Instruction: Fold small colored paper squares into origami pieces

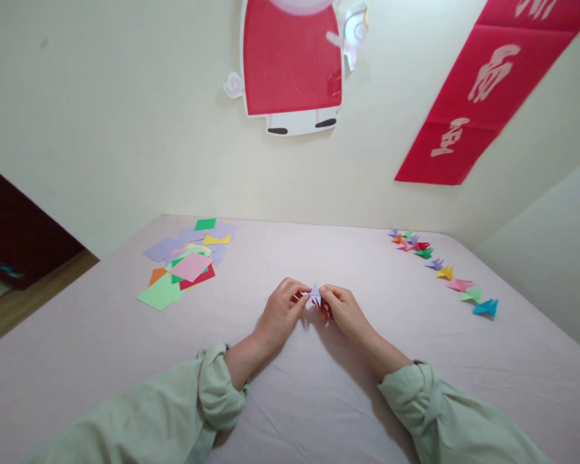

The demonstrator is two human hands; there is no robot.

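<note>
A small folded lilac paper piece (314,294) is held between both hands, just above the pale pink surface (290,386). My left hand (281,310) pinches its left side with closed fingers. My right hand (344,310) pinches its right side, fingers curled. Both forearms wear rolled-up light green sleeves.
A loose pile of coloured paper squares (186,264) lies at the far left. A curved row of several folded paper figures (439,267) runs along the far right, ending in a blue one (486,307). A cartoon cut-out (292,64) and a red banner (488,84) hang on the wall.
</note>
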